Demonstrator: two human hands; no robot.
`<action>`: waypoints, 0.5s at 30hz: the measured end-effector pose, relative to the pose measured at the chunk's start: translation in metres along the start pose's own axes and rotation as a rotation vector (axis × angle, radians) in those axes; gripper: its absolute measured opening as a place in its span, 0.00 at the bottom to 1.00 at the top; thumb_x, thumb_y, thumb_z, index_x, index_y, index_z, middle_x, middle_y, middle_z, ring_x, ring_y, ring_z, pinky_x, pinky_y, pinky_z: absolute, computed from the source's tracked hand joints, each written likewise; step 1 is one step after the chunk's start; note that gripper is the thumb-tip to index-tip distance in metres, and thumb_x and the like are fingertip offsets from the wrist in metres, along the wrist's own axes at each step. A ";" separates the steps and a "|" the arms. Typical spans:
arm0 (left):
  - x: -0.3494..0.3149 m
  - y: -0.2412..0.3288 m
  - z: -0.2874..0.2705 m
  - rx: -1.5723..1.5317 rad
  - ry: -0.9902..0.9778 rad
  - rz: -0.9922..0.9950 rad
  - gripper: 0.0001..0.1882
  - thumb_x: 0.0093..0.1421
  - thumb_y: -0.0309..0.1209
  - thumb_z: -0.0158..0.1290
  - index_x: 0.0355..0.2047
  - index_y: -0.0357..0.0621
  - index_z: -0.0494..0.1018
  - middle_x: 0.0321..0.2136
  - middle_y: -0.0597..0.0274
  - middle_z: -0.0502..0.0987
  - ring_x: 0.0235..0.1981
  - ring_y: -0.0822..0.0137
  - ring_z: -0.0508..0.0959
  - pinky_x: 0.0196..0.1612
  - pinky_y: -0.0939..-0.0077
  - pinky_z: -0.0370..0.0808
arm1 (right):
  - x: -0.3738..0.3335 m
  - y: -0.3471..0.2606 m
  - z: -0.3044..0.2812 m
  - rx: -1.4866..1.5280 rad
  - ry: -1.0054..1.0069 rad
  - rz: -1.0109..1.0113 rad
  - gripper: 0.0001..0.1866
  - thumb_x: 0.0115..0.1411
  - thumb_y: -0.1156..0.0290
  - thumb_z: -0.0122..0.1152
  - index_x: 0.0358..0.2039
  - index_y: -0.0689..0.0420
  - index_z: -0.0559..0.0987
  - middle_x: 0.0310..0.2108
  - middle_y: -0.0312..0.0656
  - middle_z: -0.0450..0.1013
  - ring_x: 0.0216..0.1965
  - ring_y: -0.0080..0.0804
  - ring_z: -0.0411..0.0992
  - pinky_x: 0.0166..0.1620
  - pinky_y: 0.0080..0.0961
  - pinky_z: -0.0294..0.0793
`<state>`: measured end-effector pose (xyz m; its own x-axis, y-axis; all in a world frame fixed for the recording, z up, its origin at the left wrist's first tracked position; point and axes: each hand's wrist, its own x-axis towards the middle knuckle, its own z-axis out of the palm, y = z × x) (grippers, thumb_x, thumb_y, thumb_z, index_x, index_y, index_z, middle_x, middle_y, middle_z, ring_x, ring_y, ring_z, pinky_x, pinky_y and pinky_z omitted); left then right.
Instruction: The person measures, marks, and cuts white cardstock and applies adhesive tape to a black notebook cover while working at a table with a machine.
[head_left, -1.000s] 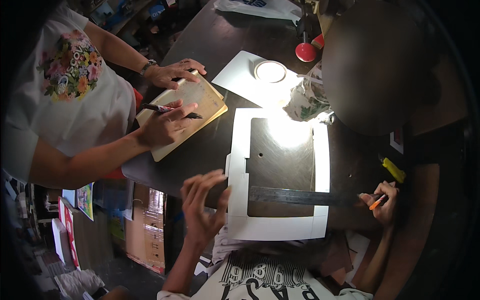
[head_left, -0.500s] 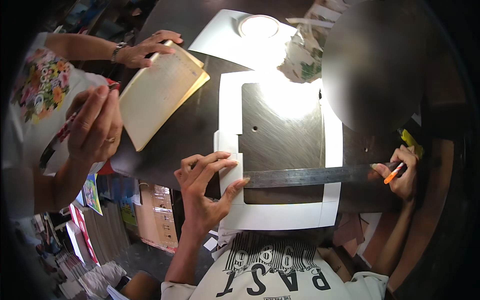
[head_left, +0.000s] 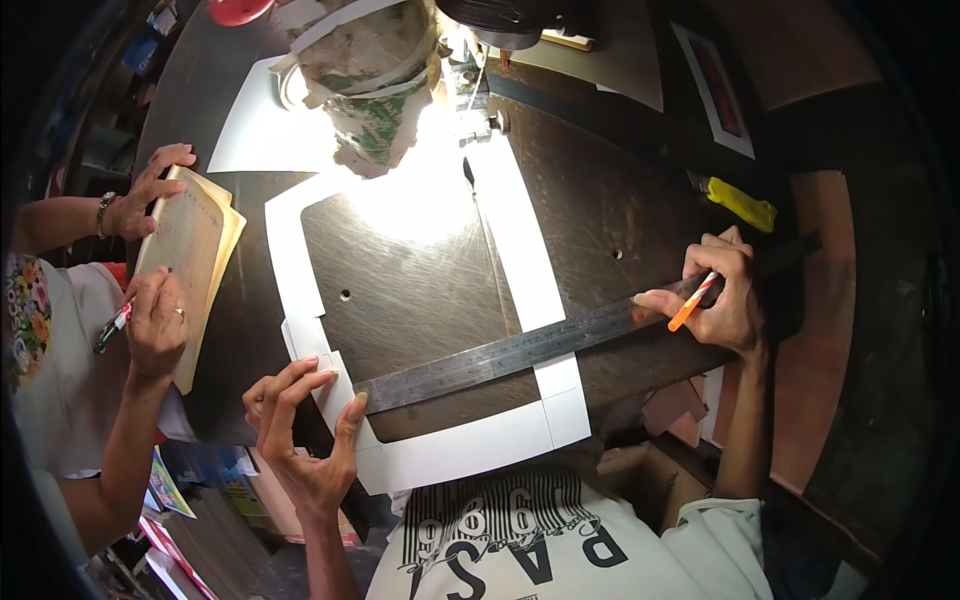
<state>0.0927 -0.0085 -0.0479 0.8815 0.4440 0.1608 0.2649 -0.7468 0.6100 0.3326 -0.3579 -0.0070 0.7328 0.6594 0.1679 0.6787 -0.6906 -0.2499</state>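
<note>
A white card frame [head_left: 459, 463] with a large cut-out middle lies on the dark table before me. A long metal ruler [head_left: 480, 368] crosses its lower part at a slant. My left hand [head_left: 312, 440] presses on the frame's left strip, fingers apart, its thumb touching the ruler's left end. My right hand [head_left: 728, 300] is closed around an orange-and-white striped pen [head_left: 692, 302], its thumb lying on the ruler toward the right end. Above that hand rests a yellow cutter knife [head_left: 741, 205], apart from it.
At the left, a co-worker's hand [head_left: 160, 318] holds a pen at a yellowed notebook [head_left: 185, 245]; the other hand steadies it. A bright lamp wrapped in torn material [head_left: 375, 75] hangs over the frame's far side. Brown board [head_left: 818, 330] lies at right.
The view has swung to the right, and the lamp stand shows. The co-worker's raised hand has come down to the notebook with the pen. My hands stay at the frame and ruler.
</note>
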 end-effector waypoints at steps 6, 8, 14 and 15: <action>-0.003 -0.004 0.000 0.003 0.012 -0.001 0.18 0.49 0.26 0.69 0.42 0.44 0.80 0.48 0.58 0.80 0.53 0.58 0.71 0.59 0.60 0.67 | -0.002 0.003 0.005 0.087 -0.006 -0.021 0.26 0.39 0.59 0.83 0.17 0.53 0.68 0.16 0.33 0.59 0.24 0.30 0.54 0.36 0.32 0.55; -0.001 -0.002 0.001 -0.004 0.007 0.003 0.18 0.49 0.26 0.69 0.42 0.44 0.80 0.48 0.58 0.80 0.53 0.58 0.71 0.59 0.60 0.67 | -0.003 0.004 0.001 0.084 -0.010 -0.024 0.26 0.39 0.60 0.83 0.17 0.53 0.68 0.16 0.33 0.59 0.24 0.30 0.55 0.36 0.32 0.55; -0.003 -0.003 0.000 -0.001 0.017 -0.015 0.18 0.49 0.25 0.69 0.41 0.44 0.80 0.48 0.58 0.80 0.53 0.58 0.72 0.59 0.60 0.67 | 0.002 0.003 0.002 0.084 -0.033 -0.041 0.27 0.38 0.60 0.84 0.17 0.53 0.67 0.16 0.34 0.60 0.24 0.31 0.55 0.36 0.33 0.55; -0.003 -0.003 -0.002 0.015 0.019 -0.011 0.18 0.48 0.25 0.69 0.41 0.43 0.80 0.48 0.58 0.80 0.53 0.58 0.72 0.59 0.60 0.67 | 0.003 0.001 0.003 0.082 -0.057 -0.030 0.27 0.38 0.60 0.84 0.17 0.53 0.67 0.17 0.34 0.60 0.23 0.31 0.56 0.36 0.34 0.55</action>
<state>0.0883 -0.0065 -0.0482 0.8711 0.4612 0.1687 0.2803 -0.7489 0.6004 0.3357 -0.3560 -0.0099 0.7069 0.6967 0.1221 0.6920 -0.6455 -0.3232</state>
